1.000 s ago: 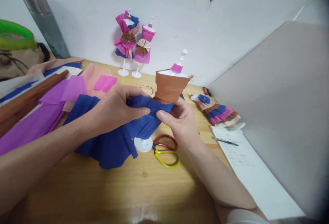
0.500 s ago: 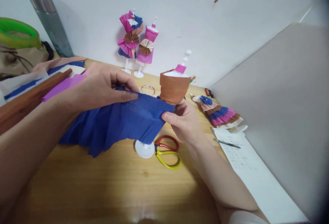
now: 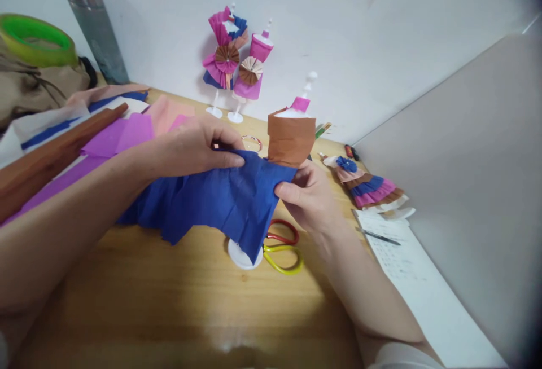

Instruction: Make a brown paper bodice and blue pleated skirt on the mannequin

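A strip of blue crepe paper point(image 3: 212, 197) stretches between my hands, its loose end trailing to the left. My left hand point(image 3: 199, 146) pinches the strip's upper edge between thumb and fingers. At the waist of a small white mannequin point(image 3: 299, 110), my right hand point(image 3: 311, 194) presses the strip's right end with the thumb, its fingers partly hidden behind. Brown paper point(image 3: 292, 139) wraps the mannequin's chest, and a pink band circles its neck. Its round white base point(image 3: 244, 254) shows below the blue paper. Scissors point(image 3: 283, 259) with one red and one yellow handle lie beside the base.
Two dressed mannequins point(image 3: 226, 58) stand against the wall. A layered paper dress point(image 3: 368, 183) lies at right, near a written sheet point(image 3: 398, 256) with a pen point(image 3: 381, 237). Coloured paper point(image 3: 118, 137), a flask point(image 3: 95, 25) and a tape roll point(image 3: 36, 42) are at left.
The blue strip's lower right corner now hangs further down, over the mannequin's base. Both hands keep their hold on the strip. The whole view has shifted slightly.
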The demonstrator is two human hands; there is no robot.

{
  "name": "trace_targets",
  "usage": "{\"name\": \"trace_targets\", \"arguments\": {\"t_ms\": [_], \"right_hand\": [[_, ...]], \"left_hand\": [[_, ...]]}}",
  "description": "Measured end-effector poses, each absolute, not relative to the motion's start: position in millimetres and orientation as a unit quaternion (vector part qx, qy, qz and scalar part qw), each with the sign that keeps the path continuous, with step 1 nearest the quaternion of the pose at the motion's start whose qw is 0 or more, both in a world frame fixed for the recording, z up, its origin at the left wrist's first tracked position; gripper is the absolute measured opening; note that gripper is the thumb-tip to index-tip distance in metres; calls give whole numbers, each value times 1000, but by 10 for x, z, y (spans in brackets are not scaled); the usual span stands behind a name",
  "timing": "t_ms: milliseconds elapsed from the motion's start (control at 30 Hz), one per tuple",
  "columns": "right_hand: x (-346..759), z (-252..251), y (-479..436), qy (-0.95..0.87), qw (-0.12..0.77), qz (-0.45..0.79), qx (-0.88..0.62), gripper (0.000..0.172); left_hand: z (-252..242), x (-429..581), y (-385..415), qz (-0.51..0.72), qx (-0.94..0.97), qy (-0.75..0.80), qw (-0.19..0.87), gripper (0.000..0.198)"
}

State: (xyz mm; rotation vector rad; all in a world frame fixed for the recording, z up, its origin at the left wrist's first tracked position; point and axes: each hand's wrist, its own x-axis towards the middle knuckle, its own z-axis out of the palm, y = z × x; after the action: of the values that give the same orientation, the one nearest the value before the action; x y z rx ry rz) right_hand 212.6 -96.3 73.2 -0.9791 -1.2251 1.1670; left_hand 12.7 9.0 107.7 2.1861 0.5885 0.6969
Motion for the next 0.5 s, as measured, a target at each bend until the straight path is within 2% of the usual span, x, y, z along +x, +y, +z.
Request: {"name": "trace_targets", "arguments": {"t_ms": [133, 333, 500], "right_hand": [[2099, 734, -953, -526, 561, 486, -416, 39], [2074, 731, -955, -541, 548, 481, -420, 37], [2061, 724, -936, -537, 564, 497, -384, 39]], "left_hand": [[1075, 137, 47, 211, 884, 165, 383, 20], [1022, 207, 62, 227, 870, 218, 380, 15], [975, 243, 76, 227, 855, 218, 412, 23]]}}
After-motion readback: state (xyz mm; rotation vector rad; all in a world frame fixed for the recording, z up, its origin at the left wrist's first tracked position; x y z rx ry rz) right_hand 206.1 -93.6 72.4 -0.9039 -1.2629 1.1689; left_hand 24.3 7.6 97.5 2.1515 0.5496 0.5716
